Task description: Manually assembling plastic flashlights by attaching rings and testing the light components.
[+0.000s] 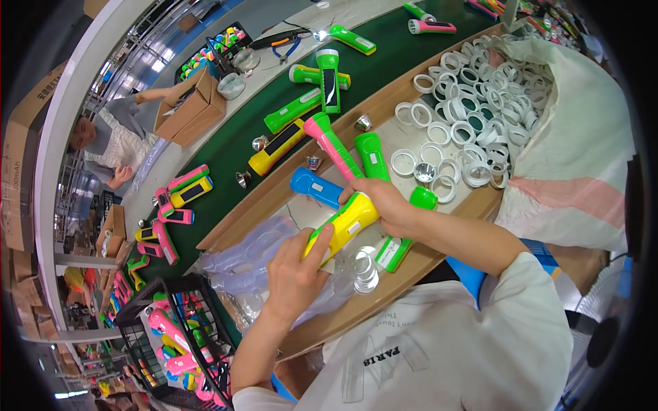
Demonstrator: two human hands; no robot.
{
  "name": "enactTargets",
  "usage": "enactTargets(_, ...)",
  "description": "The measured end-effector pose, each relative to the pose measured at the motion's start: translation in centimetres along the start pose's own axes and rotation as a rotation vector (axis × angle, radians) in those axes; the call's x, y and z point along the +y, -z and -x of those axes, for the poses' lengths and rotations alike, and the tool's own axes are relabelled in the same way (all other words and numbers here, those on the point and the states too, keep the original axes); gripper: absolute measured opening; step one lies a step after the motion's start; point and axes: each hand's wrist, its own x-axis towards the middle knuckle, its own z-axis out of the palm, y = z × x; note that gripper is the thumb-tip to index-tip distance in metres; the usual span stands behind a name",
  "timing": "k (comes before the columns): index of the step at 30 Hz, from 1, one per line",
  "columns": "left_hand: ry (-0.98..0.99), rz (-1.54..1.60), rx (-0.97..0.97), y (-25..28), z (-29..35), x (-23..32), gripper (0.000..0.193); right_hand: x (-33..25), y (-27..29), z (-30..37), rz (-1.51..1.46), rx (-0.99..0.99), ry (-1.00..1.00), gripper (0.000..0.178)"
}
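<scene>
1. My left hand (293, 277) is wrapped round the narrow tail of the yellow-and-green flashlight (351, 225), thumb along its body.
2. That flashlight sits tilted between my hands, above the cardboard tray (384, 292). I'd judge it light, stiff and slightly slick, being smooth plastic; the slim body looks the surest hold, and the head, if lensed, wants gentler pressure.
3. My right hand (385, 204) grips the flared head; I can't see all its fingertips.
4. Counting from the left: one black crate (157, 394), its flashlights too jumbled to number.
5. On the green belt (226, 147), beside the tray: two silver cups (260, 143), then one yellow flashlight (277, 148).
6. In the tray: one blue flashlight (315, 186), one pink flashlight (334, 147), overlapping clear discs (367, 275) I can't count, one green flashlight (372, 156), and probably one more, partly under my forearm.
7. Furthest right, white rings (504, 130) heap past counting.
</scene>
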Motion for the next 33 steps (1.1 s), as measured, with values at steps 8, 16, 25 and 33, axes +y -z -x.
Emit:
enactTargets(8,0.768,1.510,-0.408,0.7,2.2,-1.6,0.051,-1.1,-1.1,4.2,0.395,-0.289,0.590,0.047)
enactTargets(16,-0.105,-0.016,-0.068,1.4,3.1,2.9,0.059,-0.2,-1.0,3.3,-0.067,-0.203,0.123,0.033)
enactTargets(25,-0.074,0.784,0.005,2.4,5.8,3.3,0.058,-3.9,-3.6,11.1,0.830,-0.303,0.993,0.034)
enactTargets(33,0.318,1.751,-0.715,5.1,6.8,1.7,0.063,-5.7,-5.4,13.7,0.682,-0.553,1.470,0.007)
